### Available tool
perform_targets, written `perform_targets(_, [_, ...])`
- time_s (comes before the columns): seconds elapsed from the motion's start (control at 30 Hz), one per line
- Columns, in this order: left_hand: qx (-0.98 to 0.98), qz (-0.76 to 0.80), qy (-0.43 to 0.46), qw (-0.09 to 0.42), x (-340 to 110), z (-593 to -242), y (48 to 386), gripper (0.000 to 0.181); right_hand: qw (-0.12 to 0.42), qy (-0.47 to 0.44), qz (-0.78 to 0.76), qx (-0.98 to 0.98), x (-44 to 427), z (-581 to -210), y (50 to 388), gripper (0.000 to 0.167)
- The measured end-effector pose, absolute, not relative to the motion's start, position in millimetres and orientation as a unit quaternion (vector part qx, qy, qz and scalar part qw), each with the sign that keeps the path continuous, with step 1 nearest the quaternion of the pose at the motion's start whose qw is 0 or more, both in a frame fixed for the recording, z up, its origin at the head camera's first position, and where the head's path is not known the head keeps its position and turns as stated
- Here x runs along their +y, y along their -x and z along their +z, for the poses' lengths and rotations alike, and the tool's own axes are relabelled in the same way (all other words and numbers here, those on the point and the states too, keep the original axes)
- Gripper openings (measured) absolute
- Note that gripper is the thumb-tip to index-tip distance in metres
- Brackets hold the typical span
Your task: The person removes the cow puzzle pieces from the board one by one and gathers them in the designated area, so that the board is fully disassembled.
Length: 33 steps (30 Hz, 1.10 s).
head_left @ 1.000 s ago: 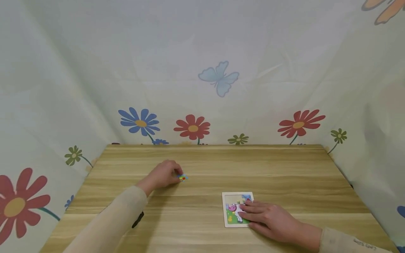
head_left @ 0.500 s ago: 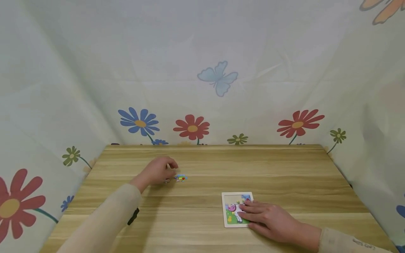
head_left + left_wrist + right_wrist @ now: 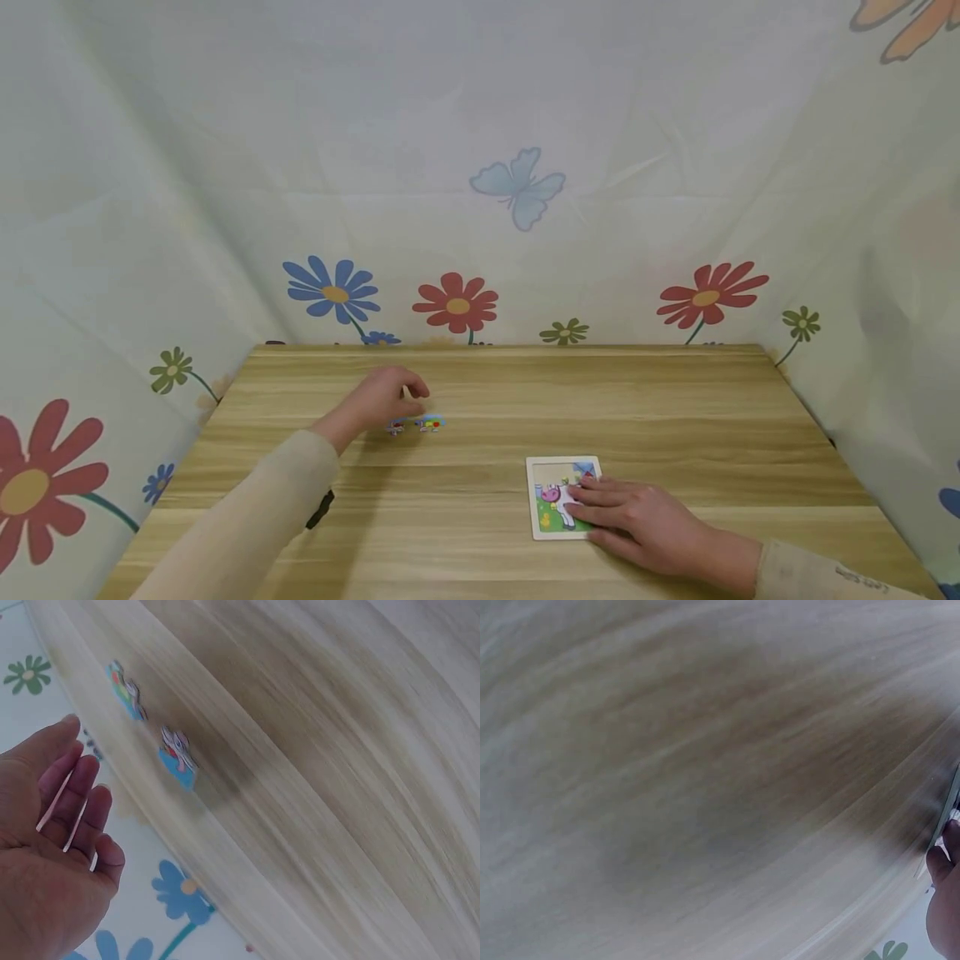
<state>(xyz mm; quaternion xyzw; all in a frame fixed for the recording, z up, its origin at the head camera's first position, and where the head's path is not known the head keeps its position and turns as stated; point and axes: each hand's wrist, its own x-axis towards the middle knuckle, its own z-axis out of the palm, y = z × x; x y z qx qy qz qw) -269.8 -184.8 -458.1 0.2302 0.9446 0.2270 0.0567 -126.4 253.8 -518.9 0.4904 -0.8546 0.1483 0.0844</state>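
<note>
Two small jigsaw puzzle pieces lie side by side on the wooden table: one yellow, red and blue piece (image 3: 431, 423), and one blue-and-white piece (image 3: 178, 761) with a red patch. My left hand (image 3: 386, 397) is held just above and behind them, fingers loosely bent with nothing between them. In the left wrist view, a gap separates this left hand (image 3: 64, 825) from both pieces. To the right, a white-framed picture puzzle board (image 3: 551, 531) shows a cow with a pink muzzle. My right hand (image 3: 648, 525) rests on it with extended fingers, covering its right part.
The wooden table (image 3: 480, 375) runs back to a pale cloth printed with flowers and a butterfly (image 3: 521, 187). That cloth (image 3: 112, 250) also hangs along the left and right sides.
My left hand has let go of a puzzle piece and lifted slightly away; the second piece beside it has come into sight. My right hand and the board have stayed put.
</note>
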Motion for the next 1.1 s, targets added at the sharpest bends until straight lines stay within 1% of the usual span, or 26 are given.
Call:
perform_targets(0.17, [0.937, 0.242, -0.241, 0.079, -161.7, -459.5, 267.5, 0.019, 0.082, -0.489, 0.151, -0.855, 253.4, -516.4, 125.7, 0.043])
perform_targets(0.33, [0.925, 0.257, -0.264, 0.092, -130.9, -458.2, 263.6, 0.021, 0.085, -0.494, 0.154, -0.851, 253.4, -514.1, 125.2, 0.042])
perform_targets(0.57, [0.915, 0.269, -0.279, 0.114, -85.3, -460.4, 253.9, 0.018, 0.095, -0.498, 0.150, -0.848, 255.3, -516.0, 125.8, 0.044])
perform_targets(0.7, [0.902, 0.272, -0.309, 0.126, -63.2, -462.4, 250.6, 0.019, 0.096, -0.497, 0.150, -0.849, 256.8, -518.2, 126.0, 0.044])
perform_targets(0.9, [0.893, 0.276, -0.322, 0.149, -32.8, -467.0, 246.6, 0.017, 0.119, -0.509, 0.146, -0.840, 259.8, -520.6, 124.5, 0.046])
perform_targets(1.1, [0.887, 0.270, -0.333, 0.171, -7.9, -470.8, 239.2, 0.013, 0.118, -0.516, 0.141, -0.837, 261.5, -522.5, 123.0, 0.047])
